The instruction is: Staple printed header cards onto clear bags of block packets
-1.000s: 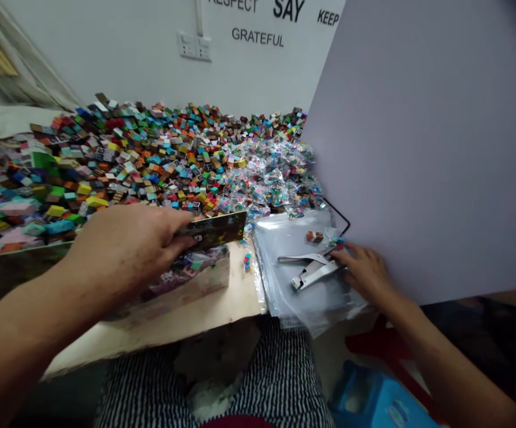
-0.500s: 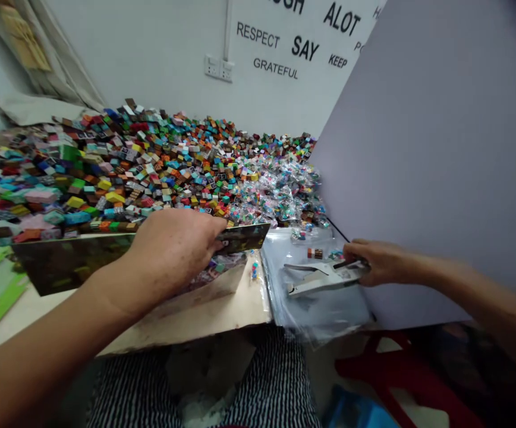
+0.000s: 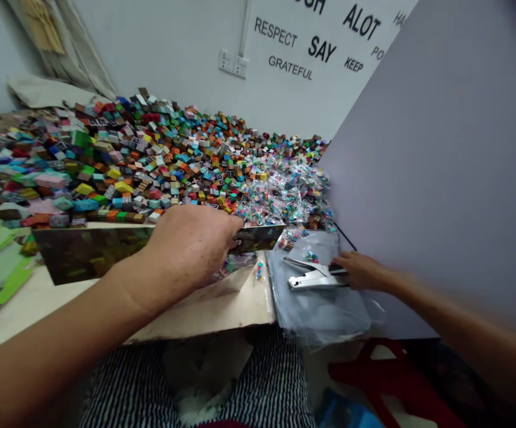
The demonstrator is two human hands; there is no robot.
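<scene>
My left hand [image 3: 195, 246] is closed on a folded-looking dark printed card [image 3: 91, 255], held tilted above the front of the tabletop. Under the card, a clear bag [image 3: 233, 264] with small coloured pieces partly shows; whether my fingers also grip it is hidden. Over on the right, my right hand [image 3: 362, 270] wraps round the rear of a silver plier stapler [image 3: 318, 279], its jaws pointing left. Beneath the stapler lie flat clear plastic bags [image 3: 320, 318]. Small coloured pieces [image 3: 312, 257] sit just behind it.
A large heap of small coloured blocks [image 3: 160, 154] covers the table's back. Clear packets [image 3: 289, 193] are piled at its right, beside a grey panel [image 3: 409, 178]. Green printed cards [image 3: 3, 255] are stacked at left. A red plastic stool [image 3: 383, 380] stands below the table's edge.
My right hand and the stapler have shifted left over the plastic bags, and the stapler has turned. Small pieces near it lie farther left. My left hand keeps its hold on the card.
</scene>
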